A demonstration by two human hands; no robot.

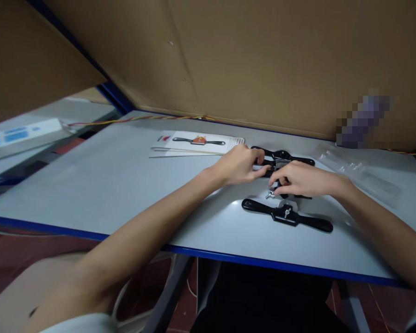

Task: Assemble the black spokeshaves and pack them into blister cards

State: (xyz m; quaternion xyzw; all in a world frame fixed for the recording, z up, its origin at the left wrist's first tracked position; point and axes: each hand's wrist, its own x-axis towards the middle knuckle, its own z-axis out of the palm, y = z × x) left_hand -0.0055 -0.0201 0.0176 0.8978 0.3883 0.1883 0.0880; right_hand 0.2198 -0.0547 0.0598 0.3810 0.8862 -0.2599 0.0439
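Three black spokeshaves lie on the grey counter [90, 185], grouped right of centre. The far spokeshave [284, 156] lies nearest the cardboard backing; the near spokeshave [287, 215] lies closest to the counter's front edge, complete, with its handles extending left and right. The middle spokeshave [275, 172] sits between them and is largely covered by both hands. The left hand [241, 164] rests on its left part with fingers [261, 172] closed over the handle region. The right hand [303, 180] covers its centre and right part, fingers curled downward onto the body; whether they actually pinch a part cannot be determined. A small silver wing screw [271, 194] lies on the counter just below the right fingertips, touching or just beside them. A printed packaging card [197, 142] showing the same tool lies to the left, well apart from the hands, and a clear plastic blister [360, 173] lies to the right. Handling judgement: the tool appears to be cast metal, rigid and moderately heavy for its size, with smooth painted handles. Take hold at the two handles, keeping fingers away from the blade edge at the central body. The wing screw is small, light and liable to roll.
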